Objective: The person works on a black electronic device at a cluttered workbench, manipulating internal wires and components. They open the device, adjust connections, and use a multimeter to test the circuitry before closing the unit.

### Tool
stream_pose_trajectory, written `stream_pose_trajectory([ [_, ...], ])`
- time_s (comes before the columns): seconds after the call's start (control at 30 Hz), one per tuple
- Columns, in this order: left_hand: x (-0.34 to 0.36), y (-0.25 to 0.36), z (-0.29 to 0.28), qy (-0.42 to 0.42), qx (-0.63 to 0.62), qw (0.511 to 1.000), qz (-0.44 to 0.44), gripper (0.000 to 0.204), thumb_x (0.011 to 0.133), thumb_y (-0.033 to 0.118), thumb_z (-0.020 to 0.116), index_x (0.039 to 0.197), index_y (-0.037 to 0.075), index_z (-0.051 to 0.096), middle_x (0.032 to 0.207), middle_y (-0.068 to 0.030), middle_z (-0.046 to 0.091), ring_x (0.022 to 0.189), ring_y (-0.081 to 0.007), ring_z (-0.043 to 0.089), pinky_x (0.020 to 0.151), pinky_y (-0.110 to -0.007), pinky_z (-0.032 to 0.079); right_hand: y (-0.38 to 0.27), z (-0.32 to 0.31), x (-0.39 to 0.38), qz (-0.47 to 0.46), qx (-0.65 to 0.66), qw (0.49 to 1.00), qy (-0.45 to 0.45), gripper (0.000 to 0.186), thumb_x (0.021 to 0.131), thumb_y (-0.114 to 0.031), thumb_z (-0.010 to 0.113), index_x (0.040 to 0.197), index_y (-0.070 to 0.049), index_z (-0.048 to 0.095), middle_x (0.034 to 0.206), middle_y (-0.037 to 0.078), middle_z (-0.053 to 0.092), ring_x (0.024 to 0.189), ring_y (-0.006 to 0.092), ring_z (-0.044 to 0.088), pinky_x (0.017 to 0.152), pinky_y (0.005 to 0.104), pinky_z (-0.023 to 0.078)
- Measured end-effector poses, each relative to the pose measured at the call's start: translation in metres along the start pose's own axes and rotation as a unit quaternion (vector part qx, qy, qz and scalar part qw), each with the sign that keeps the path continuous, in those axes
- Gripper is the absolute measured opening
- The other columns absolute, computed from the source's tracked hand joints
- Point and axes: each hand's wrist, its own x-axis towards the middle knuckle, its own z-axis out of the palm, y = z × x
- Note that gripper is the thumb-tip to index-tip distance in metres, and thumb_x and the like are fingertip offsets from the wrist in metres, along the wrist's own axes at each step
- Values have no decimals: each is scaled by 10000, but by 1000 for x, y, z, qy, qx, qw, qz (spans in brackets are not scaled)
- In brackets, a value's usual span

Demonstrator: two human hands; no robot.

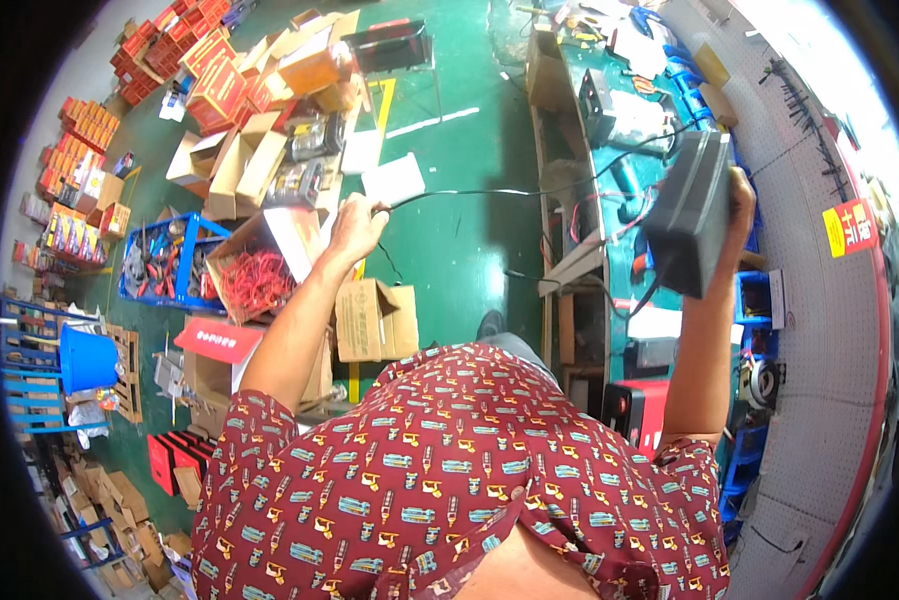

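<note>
My right hand [740, 205] grips a black box-shaped device [684, 210] from its right side, holding it up above the bench at the right; most of the fingers are hidden behind it. Black cables come off the device, one hanging in a loop below it. My left hand [357, 228] is stretched out to the left, its fingers closed on a black cable [499, 191]. That cable runs across the aisle toward the device side, fairly taut. Under the left hand, a thin dark cord end dangles.
An open carton of red wires [254, 280] and a blue crate of tools [174, 260] stand at left. An open cardboard box [367, 320] sits below my left arm. Along the right, a workbench carries a metal-cased machine [637, 120] before a pegboard wall [814, 350].
</note>
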Motion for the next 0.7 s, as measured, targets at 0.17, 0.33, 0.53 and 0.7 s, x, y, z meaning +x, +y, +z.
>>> stream_pose_trajectory([
  [0.17, 88, 69, 0, 17, -105, 992, 65, 195, 860, 127, 673, 1004, 9, 731, 904, -147, 657, 855, -293, 624, 796, -394, 490, 81, 30, 74, 199, 82, 970, -110, 636, 906, -525, 609, 1316, -42, 548, 1300, 252, 618, 1029, 365, 689, 852, 521, 606],
  [0.33, 153, 104, 32, 19, -190, 979, 70, 183, 901, 105, 660, 1046, 19, 732, 855, -152, 659, 783, -309, 621, 726, -395, 489, 192, 40, 160, 297, 138, 942, -72, 481, 849, -461, 715, 1117, -65, 662, 1075, 121, 705, 952, 258, 691, 917, 423, 542],
  [0.53, 240, 57, 72, -122, -366, 921, 59, 258, 914, 194, 627, 1068, 0, 696, 859, -50, 667, 837, -163, 656, 712, -321, 508, 250, 40, 258, 266, 161, 950, 18, 478, 836, -474, 734, 1101, -82, 662, 1040, 86, 697, 962, 233, 668, 918, 402, 526],
  [0.7, 304, -21, 162, -295, -675, 590, -331, 345, 1027, 319, 467, 1154, 36, 616, 969, -56, 678, 891, -167, 664, 757, -305, 542, 256, 45, 322, 308, 129, 940, 62, 456, 838, -453, 752, 1125, -112, 656, 1061, 52, 692, 998, 215, 652, 972, 408, 495],
])
